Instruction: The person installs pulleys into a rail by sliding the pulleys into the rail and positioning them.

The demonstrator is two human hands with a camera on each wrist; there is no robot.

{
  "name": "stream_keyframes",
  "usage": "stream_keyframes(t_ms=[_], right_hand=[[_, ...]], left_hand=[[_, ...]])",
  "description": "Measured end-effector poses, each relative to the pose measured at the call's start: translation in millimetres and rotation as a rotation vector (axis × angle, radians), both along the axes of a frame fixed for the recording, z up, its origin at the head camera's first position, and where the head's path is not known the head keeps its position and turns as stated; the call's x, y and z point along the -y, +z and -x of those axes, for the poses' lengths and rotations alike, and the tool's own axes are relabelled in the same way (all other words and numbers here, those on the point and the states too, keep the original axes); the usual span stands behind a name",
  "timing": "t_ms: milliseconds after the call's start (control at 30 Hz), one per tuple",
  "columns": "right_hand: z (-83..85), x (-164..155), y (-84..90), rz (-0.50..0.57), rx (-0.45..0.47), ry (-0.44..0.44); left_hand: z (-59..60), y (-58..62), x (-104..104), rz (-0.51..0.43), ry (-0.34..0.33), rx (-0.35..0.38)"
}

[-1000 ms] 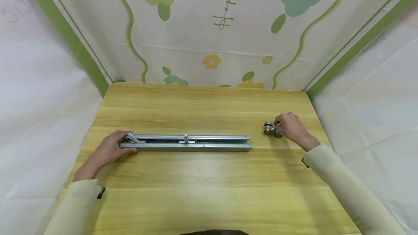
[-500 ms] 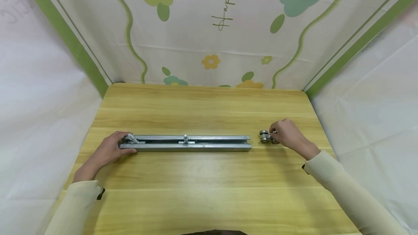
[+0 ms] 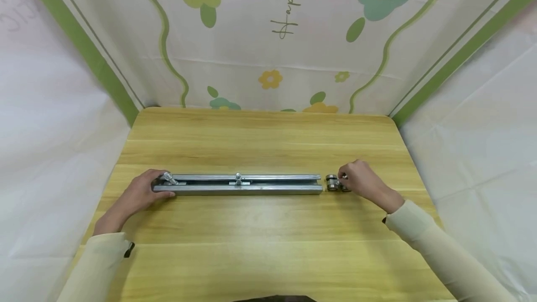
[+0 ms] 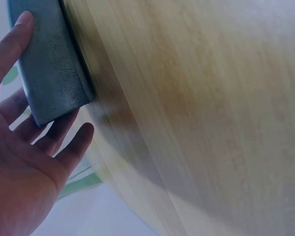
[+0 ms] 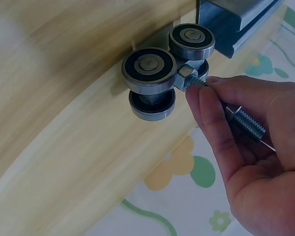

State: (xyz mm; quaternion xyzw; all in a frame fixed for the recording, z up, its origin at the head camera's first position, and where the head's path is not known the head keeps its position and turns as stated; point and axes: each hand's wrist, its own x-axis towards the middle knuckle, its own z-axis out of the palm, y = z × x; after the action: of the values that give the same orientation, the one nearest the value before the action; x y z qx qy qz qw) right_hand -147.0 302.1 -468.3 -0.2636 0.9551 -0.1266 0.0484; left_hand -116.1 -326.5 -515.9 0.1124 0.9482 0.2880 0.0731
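Note:
A galvanised steel channel track (image 3: 277, 191) lies across the wooden table, its slot facing up. At its left end my left hand (image 3: 138, 195) grips it; the left wrist view shows the thumb on one side face (image 4: 51, 59) and fingers around the end. Two bolts stand out of the slot, one tilted (image 3: 169, 178) beside that hand and one upright (image 3: 238, 178) near the middle. My right hand (image 3: 364, 183) pinches the threaded bolt (image 5: 248, 124) of a roller trolley (image 5: 150, 73) with several bearing wheels. The trolley sits just off the track's open right end (image 5: 258, 10).
The light wooden table (image 3: 260, 246) has rounded back corners. A white cloth (image 3: 235, 45) printed with flowers hangs behind it, and white cloth walls (image 3: 54, 120) stand at both sides.
My right hand has brought the roller trolley left and toward me, from the right of the table to the track's right end. The left hand and track stay in place.

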Motion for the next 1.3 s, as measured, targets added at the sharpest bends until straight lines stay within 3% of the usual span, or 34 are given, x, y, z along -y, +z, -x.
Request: stream_keyframes(t_ms=[267,1300], right_hand=[[-2.1,15.4,-6.5,0.039,-0.035,0.031],[0.8,65.4,-3.4,0.029,0.02,0.075]], left_hand=[[1.2,1.3,-0.5,-0.007,-0.003,-0.006],[-1.0,-1.1,1.4,-0.005,0.002,0.004]])
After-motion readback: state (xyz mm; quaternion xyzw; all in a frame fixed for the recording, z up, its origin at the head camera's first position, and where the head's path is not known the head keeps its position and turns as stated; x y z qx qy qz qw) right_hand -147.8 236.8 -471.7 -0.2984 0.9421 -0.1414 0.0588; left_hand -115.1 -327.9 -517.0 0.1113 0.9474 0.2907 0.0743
